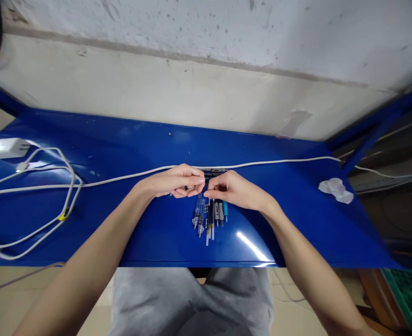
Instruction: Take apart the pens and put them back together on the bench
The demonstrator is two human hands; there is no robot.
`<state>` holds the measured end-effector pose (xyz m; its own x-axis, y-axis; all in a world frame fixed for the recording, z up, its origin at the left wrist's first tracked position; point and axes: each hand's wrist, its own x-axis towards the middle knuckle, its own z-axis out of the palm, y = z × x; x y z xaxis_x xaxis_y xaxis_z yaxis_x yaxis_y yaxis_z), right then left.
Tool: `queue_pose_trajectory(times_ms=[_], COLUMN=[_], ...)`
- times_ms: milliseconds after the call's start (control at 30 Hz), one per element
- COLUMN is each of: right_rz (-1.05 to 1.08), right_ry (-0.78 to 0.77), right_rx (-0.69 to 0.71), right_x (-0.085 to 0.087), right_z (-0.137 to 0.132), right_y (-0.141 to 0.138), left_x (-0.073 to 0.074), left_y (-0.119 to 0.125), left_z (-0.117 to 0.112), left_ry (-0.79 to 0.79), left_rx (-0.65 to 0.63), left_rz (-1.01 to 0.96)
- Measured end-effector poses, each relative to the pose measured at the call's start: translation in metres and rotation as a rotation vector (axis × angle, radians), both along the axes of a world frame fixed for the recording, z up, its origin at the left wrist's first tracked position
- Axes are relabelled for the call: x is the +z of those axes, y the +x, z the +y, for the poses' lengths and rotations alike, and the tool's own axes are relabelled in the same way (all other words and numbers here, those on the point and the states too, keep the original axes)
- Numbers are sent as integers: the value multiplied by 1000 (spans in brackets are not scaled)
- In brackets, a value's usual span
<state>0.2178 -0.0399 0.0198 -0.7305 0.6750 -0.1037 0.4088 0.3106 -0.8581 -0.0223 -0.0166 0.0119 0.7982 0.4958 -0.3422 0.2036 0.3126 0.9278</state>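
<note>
My left hand (183, 182) is closed, thumb pressed against curled fingers; anything inside it is too small or hidden to name. Close beside it, my right hand (232, 189) makes a pinch with thumb and forefinger, and I cannot make out what is between them. Beneath the hands lie pen parts: clear pen barrels (199, 215), thin pen refills (210, 224), grey pen pieces (219, 212) and a teal pen piece (225, 210). Several dark pens (215, 172) lie just behind the fingers, partly covered by my hands.
A blue metal shelf (150, 233) carries everything. One white cable (279, 161) runs across it behind my hands, with loops at the left near a white charger (6, 148). Crumpled white tissue (336, 190) lies at the right. A pale wall (139, 88) stands behind.
</note>
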Motion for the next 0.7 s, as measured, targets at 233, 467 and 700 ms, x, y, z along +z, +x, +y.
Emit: queue_pose_trajectory(times_ms=[233,467,700], right_rz=[0,-63,-103], right_ry=[2,33,72], right_rx=[-16,49,52], right_x=[1,4,1], right_z=[-1,-4,-4], right_y=[-1,-4,-3], left_x=[0,-3,-2], left_y=[0,0,1], left_z=[0,0,-1], left_ry=[-12,-4,-3], left_rx=[4,17,14], left_rz=[-7,-28,-18])
